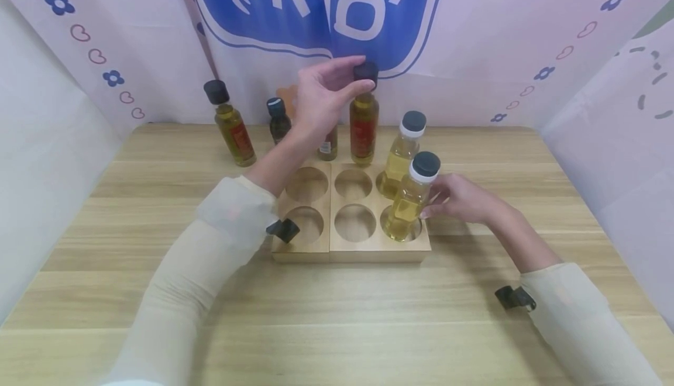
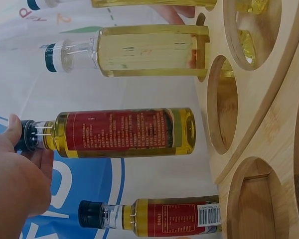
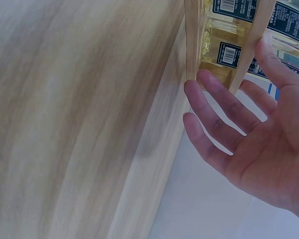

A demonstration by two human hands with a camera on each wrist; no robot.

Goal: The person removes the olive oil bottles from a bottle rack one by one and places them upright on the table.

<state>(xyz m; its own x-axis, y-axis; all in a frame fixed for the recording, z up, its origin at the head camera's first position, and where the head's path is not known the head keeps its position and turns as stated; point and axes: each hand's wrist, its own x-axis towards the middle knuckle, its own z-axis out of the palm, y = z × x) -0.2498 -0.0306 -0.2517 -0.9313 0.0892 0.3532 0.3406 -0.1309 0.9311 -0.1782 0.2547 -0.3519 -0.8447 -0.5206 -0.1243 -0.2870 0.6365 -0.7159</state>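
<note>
My left hand (image 1: 322, 98) pinches the black cap of a red-labelled oil bottle (image 1: 363, 135) between thumb and fingers. That bottle hangs upright just behind the wooden bottle rack (image 1: 354, 255); its base is visible in the left wrist view. Two pale yellow oil bottles with dark caps, a front one (image 1: 404, 207) and a rear one (image 1: 397, 166), stand in the rack's right-hand holes. At the rack's right side is my right hand (image 1: 462, 199). Its fingers are loosely spread, with fingertips (image 3: 205, 77) right at the rack's wooden edge in the right wrist view.
Behind the rack stand another red-labelled bottle (image 1: 234, 134), a small dark bottle (image 1: 279, 120) and a bottle (image 1: 327, 144) partly hidden by my left forearm. A printed cloth (image 1: 489, 41) hangs along the table's back edge. The rack's left and middle holes hold no bottles.
</note>
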